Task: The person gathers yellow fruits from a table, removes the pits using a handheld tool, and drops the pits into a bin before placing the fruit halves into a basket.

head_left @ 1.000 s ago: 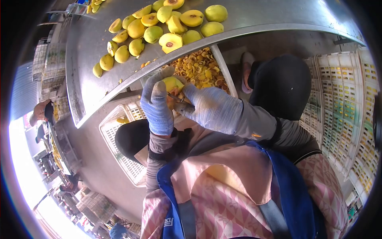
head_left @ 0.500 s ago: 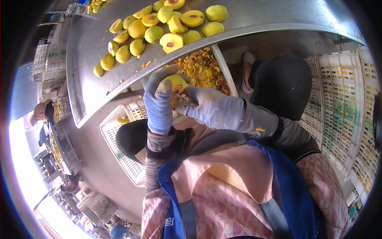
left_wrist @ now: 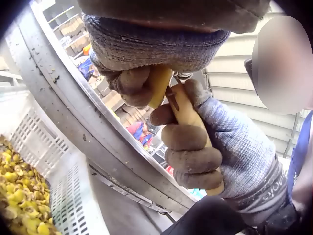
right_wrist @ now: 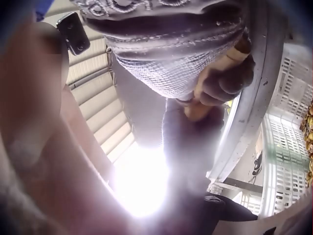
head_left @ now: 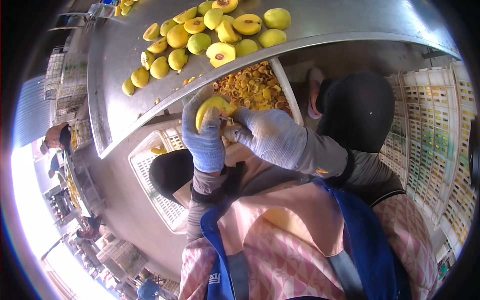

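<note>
In a blue-grey glove, my left hand (head_left: 203,137) grips a yellow fruit piece (head_left: 211,107) just below the table edge. My right hand (head_left: 275,136), gloved alike, meets it from the right, its fingers curled round a tool with a pale wooden handle (left_wrist: 188,115). The tool's metal end (left_wrist: 176,98) lies against or very near the fruit in the left wrist view. In the right wrist view the handle (right_wrist: 232,59) sticks out of the curled fingers, and glare washes out much of the left hand.
A metal table (head_left: 117,75) holds many whole and cut yellow fruits (head_left: 199,43). Below its edge is a crate full of small cut pieces (head_left: 255,87). A white crate (head_left: 162,207) stands at lower left, stacked crates (head_left: 425,135) at right. Another person (head_left: 59,137) is far left.
The fruit piece has turned in my left hand and now shows more yellow skin. Both hands remain together, with small shifts at the fingers. The head view has shifted slightly.
</note>
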### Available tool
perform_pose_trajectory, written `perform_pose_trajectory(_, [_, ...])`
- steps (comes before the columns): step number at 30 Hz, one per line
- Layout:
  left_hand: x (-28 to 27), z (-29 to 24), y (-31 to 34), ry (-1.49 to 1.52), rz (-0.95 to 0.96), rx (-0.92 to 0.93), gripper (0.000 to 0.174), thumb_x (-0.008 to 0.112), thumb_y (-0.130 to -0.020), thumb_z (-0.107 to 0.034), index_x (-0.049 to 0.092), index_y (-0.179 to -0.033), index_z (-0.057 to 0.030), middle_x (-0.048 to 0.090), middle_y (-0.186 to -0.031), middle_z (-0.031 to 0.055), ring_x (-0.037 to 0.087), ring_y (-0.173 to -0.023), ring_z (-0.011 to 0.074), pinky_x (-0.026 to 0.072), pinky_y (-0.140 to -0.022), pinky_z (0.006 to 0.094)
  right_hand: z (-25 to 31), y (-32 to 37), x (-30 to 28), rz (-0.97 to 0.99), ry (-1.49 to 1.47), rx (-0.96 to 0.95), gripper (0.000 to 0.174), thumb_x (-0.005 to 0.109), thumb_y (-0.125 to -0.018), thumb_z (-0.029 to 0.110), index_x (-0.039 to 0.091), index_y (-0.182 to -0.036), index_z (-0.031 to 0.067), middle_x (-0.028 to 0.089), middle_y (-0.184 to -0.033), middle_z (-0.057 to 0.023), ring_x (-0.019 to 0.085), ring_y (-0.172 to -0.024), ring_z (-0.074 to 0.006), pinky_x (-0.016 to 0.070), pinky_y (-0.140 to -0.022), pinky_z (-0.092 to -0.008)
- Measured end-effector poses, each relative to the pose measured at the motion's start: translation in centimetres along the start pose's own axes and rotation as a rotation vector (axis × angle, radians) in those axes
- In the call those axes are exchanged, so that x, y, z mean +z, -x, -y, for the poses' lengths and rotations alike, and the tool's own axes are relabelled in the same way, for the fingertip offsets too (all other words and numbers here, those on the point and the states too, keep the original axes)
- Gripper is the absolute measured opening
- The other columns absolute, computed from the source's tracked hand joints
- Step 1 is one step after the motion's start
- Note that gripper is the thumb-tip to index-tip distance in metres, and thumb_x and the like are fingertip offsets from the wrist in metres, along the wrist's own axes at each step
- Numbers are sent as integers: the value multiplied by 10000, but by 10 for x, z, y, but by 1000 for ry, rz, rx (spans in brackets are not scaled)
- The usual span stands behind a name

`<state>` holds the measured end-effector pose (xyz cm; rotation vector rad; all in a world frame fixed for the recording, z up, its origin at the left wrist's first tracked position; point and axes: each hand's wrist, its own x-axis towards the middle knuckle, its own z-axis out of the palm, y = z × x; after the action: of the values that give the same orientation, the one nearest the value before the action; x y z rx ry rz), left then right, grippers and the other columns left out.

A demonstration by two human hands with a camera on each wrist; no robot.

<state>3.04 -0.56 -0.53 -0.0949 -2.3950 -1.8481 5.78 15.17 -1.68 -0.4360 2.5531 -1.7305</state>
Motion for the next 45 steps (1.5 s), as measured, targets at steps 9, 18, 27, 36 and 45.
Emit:
perform_pose_trajectory(9, [0, 14, -3, 243, 65, -26, 485, 624, -939, -362, 605, -1211, 39, 670, -1059, 142, 647, -942, 198, 535, -834, 311, -5, -7, -7, 221, -415, 191, 465, 499, -1006, 462, 667, -984, 29, 667, -773, -174, 668, -771, -348, 507, -700, -411])
perform_pose_trajectory(18, [-89, -16, 12, 340, -124, -236, 738, 391, -971, -661, 554, -1258, -2, 680, -901, 117, 579, -561, 130, 414, -422, 208, 10, -3, -21, 284, 263, 145, 332, 586, -974, 292, 602, -1237, 91, 704, -880, -145, 691, -835, -329, 541, -708, -413])
perform_pose_trajectory(27, [-287, 14, 11, -1381, 173, -60, 349, 687, -880, -284, 671, -1147, -61, 670, -1097, 133, 656, -986, 297, 527, -869, 374, -5, -1, -12, 345, 527, 46, 323, 617, -923, 271, 584, -1137, 31, 695, -879, -176, 678, -841, -369, 538, -734, -449])
perform_pose_trajectory(36, [-110, 39, -185, -1257, 421, 128, 550, 708, -834, -163, 560, -1364, -191, 538, -1390, 111, 524, -1274, 308, 460, -1021, 388, 5, -13, -19, 249, 351, 219, 316, 601, -934, 349, 564, -1007, 44, 683, -806, -197, 675, -782, -405, 526, -681, -504])
perform_pose_trajectory(45, [-125, 63, -197, -477, 391, -260, 473, 631, -895, -211, 546, -1334, -54, 644, -1156, 177, 658, -890, 230, 581, -702, 311, 1, -10, -19, 11, 86, 36, 324, 668, -914, 323, 566, -1017, 33, 661, -786, -194, 668, -742, -396, 532, -648, -459])
